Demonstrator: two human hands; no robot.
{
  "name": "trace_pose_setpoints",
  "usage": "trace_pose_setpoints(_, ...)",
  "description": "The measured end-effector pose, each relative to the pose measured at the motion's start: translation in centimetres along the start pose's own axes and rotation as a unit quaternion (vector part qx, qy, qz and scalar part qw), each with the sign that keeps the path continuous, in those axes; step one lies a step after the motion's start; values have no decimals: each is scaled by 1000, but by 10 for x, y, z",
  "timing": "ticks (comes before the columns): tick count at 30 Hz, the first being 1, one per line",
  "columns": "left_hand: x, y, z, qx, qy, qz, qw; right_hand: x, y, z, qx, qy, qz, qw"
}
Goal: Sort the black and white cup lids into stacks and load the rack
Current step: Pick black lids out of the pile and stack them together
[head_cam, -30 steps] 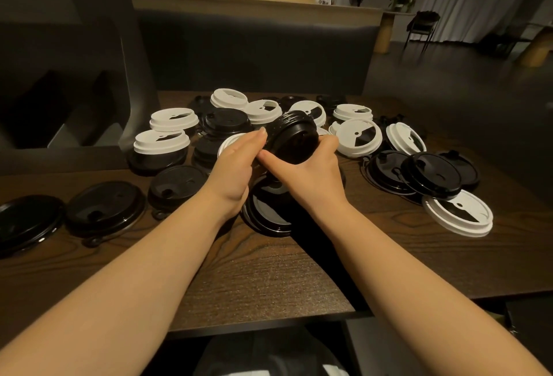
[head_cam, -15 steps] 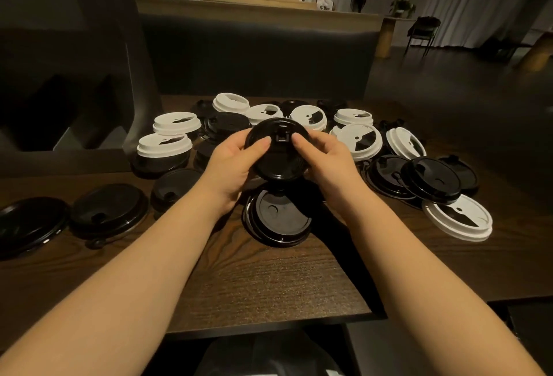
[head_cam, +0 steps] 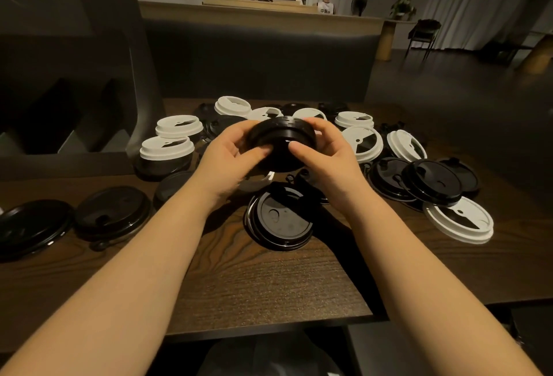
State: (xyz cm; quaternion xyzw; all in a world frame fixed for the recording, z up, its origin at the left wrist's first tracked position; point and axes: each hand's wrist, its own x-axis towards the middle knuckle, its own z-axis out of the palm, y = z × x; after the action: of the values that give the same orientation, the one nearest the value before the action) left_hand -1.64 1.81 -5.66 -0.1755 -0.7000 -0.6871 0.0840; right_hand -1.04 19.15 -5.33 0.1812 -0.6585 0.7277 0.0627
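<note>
Black lid stack (head_cam: 281, 143) hangs above the bench (head_cam: 269, 280), pinched by left hand (head_cam: 227, 151) and right hand (head_cam: 326, 151), each grip curled round its rim. Seat the lids square before lowering onto the black lid (head_cam: 279, 217) directly below.

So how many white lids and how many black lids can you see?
White plastic cup lids: at least 9
Black plastic cup lids: at least 10; the dark ones at the back blur together
Total: at least 19
</note>
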Motion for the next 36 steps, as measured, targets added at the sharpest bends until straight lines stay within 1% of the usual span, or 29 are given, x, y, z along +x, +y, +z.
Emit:
trace_pose_setpoints(5,-6,4,-2,52,-22,9,998,-2,-4,-3,-36,-20,-22,999)
trace_pose_setpoints(10,-6,4,2,57,19,23,998,-2,-4,-5,-45,-35,-21,998)
trace_pose_setpoints(13,-7,4,-1,75,14,28,997,-2,-3,-7,-54,-42,-24,997)
trace_pose_setpoints(18,-8,7,-2,100,-2,44,994,-1,-4,-10,-105,-64,-56,991)
trace_pose_setpoints(21,-8,8,-1,65,-2,44,997,-1,-4,-10,-68,-36,-48,996)
trace_pose_setpoints(24,-6,5,0,50,15,5,999,2,-3,-11,9,0,-29,1000)
trace_pose_setpoints(27,-3,0,1,46,21,-42,998,5,0,-13,86,-25,32,995)
trace_pose_setpoints(29,-2,-2,1,20,10,-73,997,5,1,-12,88,-36,73,993)
trace_pose_setpoints(32,-2,-3,2,-18,-13,-114,993,5,0,-10,67,-21,101,992)
trace_pose_setpoints(36,-2,-3,8,-42,-14,-108,993,5,-2,-8,93,-5,133,987)
